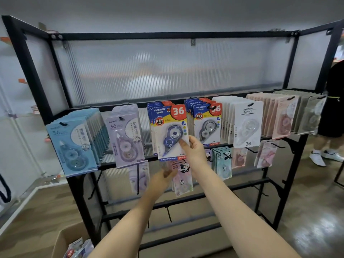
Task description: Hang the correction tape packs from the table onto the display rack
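Two hands up at the rack: the right hand [193, 148] pinches the lower right edge of a blue JINUO correction tape pack [168, 131], held upright, long axis vertical, at the front of its row. The peg is hidden behind the card's top, straight above that hand. The left hand [163, 175] sits lower, fingers loosely curled beneath the pack, seemingly holding nothing. The display rack [186, 35] is mostly stocked.

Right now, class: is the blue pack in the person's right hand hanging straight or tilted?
Tilted. The blue pack leans, its bottom swung right; right hand grips its lower right edge.
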A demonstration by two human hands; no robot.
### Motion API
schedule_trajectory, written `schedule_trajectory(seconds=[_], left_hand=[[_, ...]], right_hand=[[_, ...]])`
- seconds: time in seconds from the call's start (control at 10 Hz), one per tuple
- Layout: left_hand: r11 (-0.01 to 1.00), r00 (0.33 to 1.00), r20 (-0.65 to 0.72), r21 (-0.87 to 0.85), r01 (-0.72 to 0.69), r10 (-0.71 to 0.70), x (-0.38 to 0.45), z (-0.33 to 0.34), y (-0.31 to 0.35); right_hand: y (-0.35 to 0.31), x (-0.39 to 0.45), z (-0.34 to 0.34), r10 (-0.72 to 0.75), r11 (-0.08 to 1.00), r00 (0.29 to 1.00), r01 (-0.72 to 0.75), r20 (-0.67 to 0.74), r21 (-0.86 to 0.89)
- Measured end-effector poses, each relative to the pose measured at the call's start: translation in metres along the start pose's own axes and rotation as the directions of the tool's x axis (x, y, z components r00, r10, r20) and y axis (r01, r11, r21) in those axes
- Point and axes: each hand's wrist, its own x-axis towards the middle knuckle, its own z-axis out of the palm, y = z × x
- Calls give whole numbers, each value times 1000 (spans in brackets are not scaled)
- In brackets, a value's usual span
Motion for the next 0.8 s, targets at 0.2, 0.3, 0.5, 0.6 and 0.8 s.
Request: schedule_trajectory(seconds=[0.2, 0.3, 0.5, 0.6, 0.8], left_hand=[[927, 984, 160, 351, -134, 81, 8, 4, -17], [845, 973, 222, 507, -171, 63, 14, 4, -19], [693, 952, 306, 687, -220, -1, 27, 7, -37], [630, 946, 323, 734, -253, 3, 23, 11, -45], [507, 950, 313, 821, -263, -15, 3, 30, -42]], right_hand=[[13, -3, 0, -87, 993, 996, 85, -19, -84], [18, 5, 3, -83, 988, 996, 76, -42, -134], [22, 29, 3, -24, 934, 998, 4, -52, -358], [22, 31, 3, -8, 885, 999, -7, -31, -466], [41, -2, -23, 234, 734, 969, -124, 77, -668]])
